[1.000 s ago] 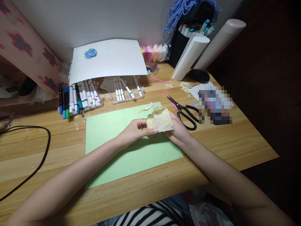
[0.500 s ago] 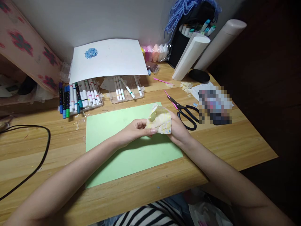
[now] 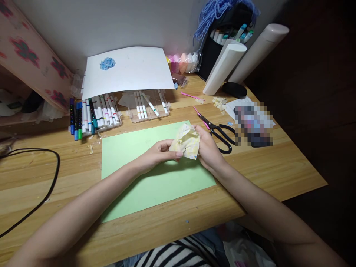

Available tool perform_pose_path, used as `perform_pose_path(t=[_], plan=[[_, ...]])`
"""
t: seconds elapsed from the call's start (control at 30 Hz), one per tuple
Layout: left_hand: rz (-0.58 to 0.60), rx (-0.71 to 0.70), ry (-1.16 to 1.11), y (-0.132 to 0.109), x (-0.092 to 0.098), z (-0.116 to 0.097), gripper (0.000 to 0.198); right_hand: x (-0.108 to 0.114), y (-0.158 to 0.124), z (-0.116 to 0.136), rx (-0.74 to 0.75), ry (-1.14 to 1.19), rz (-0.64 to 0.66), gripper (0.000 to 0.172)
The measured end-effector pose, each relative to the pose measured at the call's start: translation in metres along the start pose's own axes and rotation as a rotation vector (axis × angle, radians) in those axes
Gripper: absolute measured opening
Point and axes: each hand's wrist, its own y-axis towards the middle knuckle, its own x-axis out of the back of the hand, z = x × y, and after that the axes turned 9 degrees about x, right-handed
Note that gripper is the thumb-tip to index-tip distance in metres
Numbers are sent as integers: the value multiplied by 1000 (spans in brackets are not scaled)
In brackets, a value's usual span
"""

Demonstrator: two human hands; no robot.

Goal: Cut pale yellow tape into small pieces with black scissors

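Observation:
Both hands hold a crumpled piece of pale yellow paper [image 3: 187,141] above a light green sheet [image 3: 133,189]. My left hand [image 3: 161,152] pinches the paper's left edge, with the thumb on top. From the right, my right hand [image 3: 210,148] grips it, its fingers mostly hidden behind the paper. Small blue marks show at the paper's lower right corner. Just beyond my right hand lie black-handled scissors [image 3: 218,134], their blades pointing up and left.
A white sheet with a blue patch [image 3: 133,70] leans over marker cases at the back. Several markers [image 3: 97,111] lie at the left. A white box [image 3: 224,70] and a pen holder [image 3: 207,59] stand at the back right. A black cable [image 3: 58,167] curls at the left.
The yellow paper has shifted slightly left and turned in the hands; its crumpled top now looks more closed over. My right hand's fingers have moved a little left with it.

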Motion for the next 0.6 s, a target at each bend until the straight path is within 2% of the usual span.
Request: perform_pose_path(t=[0.1, 0.2, 0.3, 0.4, 0.6], plan=[[-17, 7, -34, 1, -1, 1, 23, -1, 0, 1, 2, -15, 13, 23], [-44, 5, -160, 2, -4, 3, 30, -3, -1, 1, 7, -30, 64, 25], [-79, -1, -235, 4, -6, 4, 26, -6, -3, 0, 18, -32, 125, 27], [-128, -5, -219, 5, -6, 5, 21, -6, -4, -2, 51, -28, 146, 25], [-147, 5, -183, 4, -6, 4, 31, -3, -3, -1, 106, -65, 113, 22]])
